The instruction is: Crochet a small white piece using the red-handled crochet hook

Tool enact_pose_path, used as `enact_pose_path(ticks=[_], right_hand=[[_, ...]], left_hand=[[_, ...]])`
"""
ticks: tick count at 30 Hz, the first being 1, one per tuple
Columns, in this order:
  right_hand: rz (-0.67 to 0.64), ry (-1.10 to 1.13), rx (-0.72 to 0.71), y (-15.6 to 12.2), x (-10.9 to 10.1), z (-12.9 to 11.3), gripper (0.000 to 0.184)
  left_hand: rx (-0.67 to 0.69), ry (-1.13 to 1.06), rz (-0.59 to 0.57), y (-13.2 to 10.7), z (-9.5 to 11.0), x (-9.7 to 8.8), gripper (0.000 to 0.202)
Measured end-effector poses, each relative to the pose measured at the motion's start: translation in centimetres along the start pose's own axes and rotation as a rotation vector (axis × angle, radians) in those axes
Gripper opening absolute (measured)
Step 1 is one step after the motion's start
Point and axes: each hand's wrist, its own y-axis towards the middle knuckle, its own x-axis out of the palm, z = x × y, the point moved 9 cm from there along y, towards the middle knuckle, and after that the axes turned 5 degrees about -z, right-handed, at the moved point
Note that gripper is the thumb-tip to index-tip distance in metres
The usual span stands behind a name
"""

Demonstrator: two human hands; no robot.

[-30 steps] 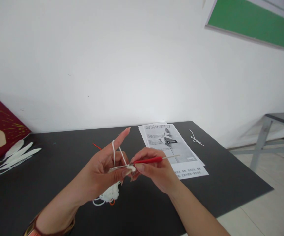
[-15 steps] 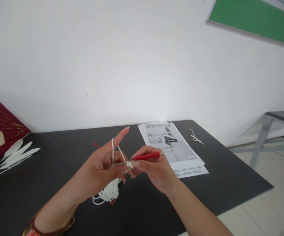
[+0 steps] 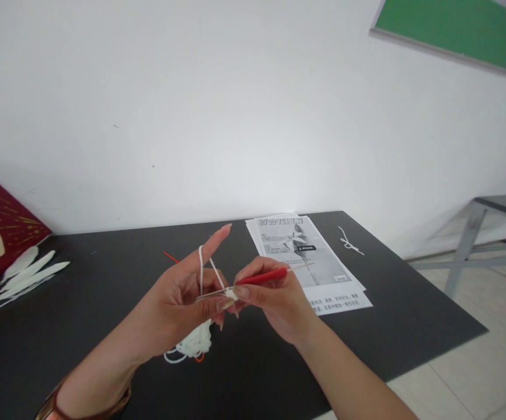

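My right hand (image 3: 272, 294) is closed round the red handle of a crochet hook (image 3: 264, 277), whose thin metal shaft points left. Between thumb and fingers, my left hand (image 3: 187, 297) pinches a small piece of white crochet work (image 3: 230, 293) and some thin wire beside it. White yarn (image 3: 201, 268) loops over my raised left index finger and runs down to the work, where the hook's shaft meets it. The hook's exact tip and the stitches are too small to make out. Below my left hand lies a bundle of white yarn (image 3: 198, 341), partly hidden by the hand.
Printed sheets (image 3: 335, 300) lie on the black table (image 3: 388, 326) behind my right hand, with a short knotted white string (image 3: 346, 239) farther right. At left, several white crocheted petals (image 3: 34, 274) rest beside a dark red box (image 3: 3, 233). A metal-framed stool (image 3: 467, 245) stands at right.
The hook and my right hand have shifted very slightly, with the handle a little farther right. My left hand keeps its grip and the yarn stays looped on the finger.
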Motion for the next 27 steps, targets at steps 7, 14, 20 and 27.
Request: enact_pose_path(ticks=[7,14,20,27], right_hand=[[-0.005,0.008,-0.038,-0.1,0.0,-0.1,0.017],[-0.027,0.008,-0.089,-0.2,0.2,-0.7,0.014],[-0.03,0.004,-0.092,-0.3,0.1,-0.9,0.015],[-0.014,-0.042,-0.103,-0.4,-0.2,-1.2,0.016]], left_hand=[[-0.001,-0.022,-0.032,-0.1,0.0,0.0,0.088],[-0.044,-0.013,-0.02,-0.2,0.0,-0.2,0.093],[-0.014,-0.045,-0.043,-0.2,0.1,0.0,0.086],[0.023,0.006,0.042,-0.3,0.8,-0.3,0.079]])
